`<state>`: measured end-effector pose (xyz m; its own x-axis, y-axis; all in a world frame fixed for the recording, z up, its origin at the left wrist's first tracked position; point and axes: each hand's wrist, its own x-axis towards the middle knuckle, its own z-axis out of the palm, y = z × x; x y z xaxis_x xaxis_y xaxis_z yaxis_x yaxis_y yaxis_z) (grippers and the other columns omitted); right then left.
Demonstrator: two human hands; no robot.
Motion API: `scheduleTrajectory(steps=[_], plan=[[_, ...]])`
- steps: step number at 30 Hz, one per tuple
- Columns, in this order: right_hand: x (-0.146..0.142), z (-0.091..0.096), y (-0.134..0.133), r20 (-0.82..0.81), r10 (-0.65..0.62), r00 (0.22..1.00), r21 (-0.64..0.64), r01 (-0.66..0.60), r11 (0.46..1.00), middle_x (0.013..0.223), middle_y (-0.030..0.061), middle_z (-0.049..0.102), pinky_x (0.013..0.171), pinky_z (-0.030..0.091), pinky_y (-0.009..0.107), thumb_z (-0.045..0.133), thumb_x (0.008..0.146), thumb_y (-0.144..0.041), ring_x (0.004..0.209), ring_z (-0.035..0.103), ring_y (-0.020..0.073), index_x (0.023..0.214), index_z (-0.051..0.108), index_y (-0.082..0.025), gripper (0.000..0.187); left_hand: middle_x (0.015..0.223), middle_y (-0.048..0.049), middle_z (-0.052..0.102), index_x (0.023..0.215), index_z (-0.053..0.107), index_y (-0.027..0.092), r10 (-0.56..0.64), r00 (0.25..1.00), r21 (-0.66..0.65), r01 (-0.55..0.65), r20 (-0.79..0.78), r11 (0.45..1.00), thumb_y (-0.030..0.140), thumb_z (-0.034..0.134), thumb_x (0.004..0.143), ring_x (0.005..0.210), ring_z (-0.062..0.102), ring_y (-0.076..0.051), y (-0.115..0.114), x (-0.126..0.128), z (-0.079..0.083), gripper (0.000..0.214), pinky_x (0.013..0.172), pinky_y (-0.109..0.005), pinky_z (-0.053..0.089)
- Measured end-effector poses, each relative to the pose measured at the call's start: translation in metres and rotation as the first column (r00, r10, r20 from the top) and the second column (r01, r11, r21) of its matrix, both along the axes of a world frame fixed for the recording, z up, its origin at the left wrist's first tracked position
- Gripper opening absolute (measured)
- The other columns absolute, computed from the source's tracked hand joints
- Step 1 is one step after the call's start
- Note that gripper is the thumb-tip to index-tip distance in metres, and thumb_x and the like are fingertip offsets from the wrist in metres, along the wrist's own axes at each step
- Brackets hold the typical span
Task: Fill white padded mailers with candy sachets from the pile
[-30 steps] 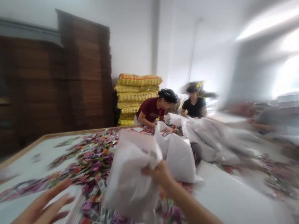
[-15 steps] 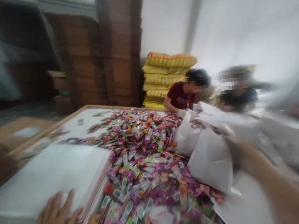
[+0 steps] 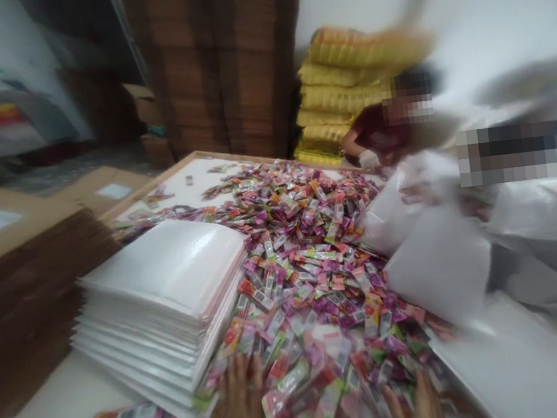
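Small colourful packets [image 3: 308, 252], purple, red, orange and green, cover the white table in a wide heap. At its near edge, my left hand [image 3: 240, 401] lies on the packets with fingers stretched out, just beside a thick stack of white plastic bags [image 3: 164, 269]. My right hand [image 3: 416, 404] is low on the right among the packets, its fingers apart and partly blurred. Neither hand grips anything that I can see. Filled white bags [image 3: 438, 264] stand on the heap's right side.
A closed cardboard box [image 3: 32, 297] is at the left. Brown carton stacks [image 3: 223, 74] and yellow sacks [image 3: 331, 95] rise behind the table. A person in a dark red shirt [image 3: 383, 133] works at the far side, another person at the right. A white board [image 3: 522, 362] lies near right.
My left hand has come off the stack of white bags onto the packets. My right hand has left the white bags and moved down to the near packets. The view has shifted left and down.
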<state>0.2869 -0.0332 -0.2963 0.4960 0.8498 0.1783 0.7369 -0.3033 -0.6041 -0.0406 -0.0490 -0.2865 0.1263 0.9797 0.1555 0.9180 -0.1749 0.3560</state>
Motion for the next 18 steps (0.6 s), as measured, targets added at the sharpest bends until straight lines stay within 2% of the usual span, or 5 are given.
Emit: scheduleTrajectory(steps=[4, 8, 12, 14, 18], plan=[[-0.027, -0.004, 0.047, -0.271, 0.221, 0.937, -0.064, -0.247, 0.967, 0.153, 0.0208, 0.037, 0.115, 0.033, 0.051, 0.039, 0.086, -0.065, 0.143, 0.033, 0.0359, 0.151, 0.028, -0.009, 0.086, 0.164, -0.0194, 0.01, 0.157, 0.015, 0.027, -0.228, 0.956, -0.316, 0.278, 0.186, 0.907, 0.066, 0.077, 0.057, 0.147, 0.014, -0.047, 0.093, 0.066, 0.022, 0.124, 0.115, -0.062, 0.025], [-0.035, 0.039, 0.12, -0.237, 0.442, 0.865, -0.046, -0.464, 0.884, 0.146, 0.0171, 0.049, 0.114, 0.036, 0.046, 0.05, 0.083, -0.062, 0.139, 0.042, 0.0318, 0.15, 0.033, -0.014, 0.084, 0.127, -0.0156, 0.065, 0.125, 0.067, 0.021, -0.475, 0.795, -0.362, 0.598, 0.376, 0.715, 0.063, 0.077, 0.058, 0.112, 0.061, -0.038, 0.18, 0.067, 0.092, 0.079, 0.09, -0.042, 0.05], [-0.06, 0.069, 0.138, 0.26, 0.534, 0.805, -0.056, -0.539, 0.84, 0.161, 0.0134, 0.025, 0.115, 0.019, 0.065, 0.072, 0.065, -0.043, 0.147, 0.02, 0.042, 0.154, 0.028, -0.024, 0.102, 0.084, -0.0089, 0.072, 0.09, 0.076, 0.016, -0.007, 0.948, -0.118, 0.047, 0.317, 0.992, 0.045, 0.041, 0.092, 0.081, 0.063, -0.023, 0.205, -0.029, 0.14, 0.045, 0.072, -0.031, 0.046], [-0.081, 0.074, 0.14, 0.469, 0.584, 0.662, -0.123, -0.607, 0.785, 0.163, 0.0073, 0.017, 0.112, 0.008, 0.073, 0.073, 0.059, -0.025, 0.148, 0.009, 0.0447, 0.155, 0.022, -0.035, 0.109, 0.103, -0.0138, 0.071, 0.1, 0.073, 0.014, 0.268, 0.958, 0.096, -0.277, 0.098, 0.956, 0.032, 0.045, 0.09, 0.098, 0.061, -0.026, 0.209, -0.088, 0.136, 0.035, 0.087, -0.036, 0.044], [-0.107, 0.083, 0.195, 0.644, 0.535, 0.547, -0.162, -0.586, 0.794, 0.164, 0.0046, 0.01, 0.113, 0.002, 0.071, 0.064, 0.059, -0.006, 0.15, 0.0, 0.0412, 0.156, 0.011, -0.037, 0.115, 0.133, -0.0154, 0.06, 0.127, 0.063, 0.019, 0.352, 0.904, 0.226, -0.3, -0.242, 0.927, 0.037, 0.049, 0.087, 0.122, 0.052, -0.031, 0.211, -0.163, 0.092, 0.047, 0.098, -0.045, 0.041]])
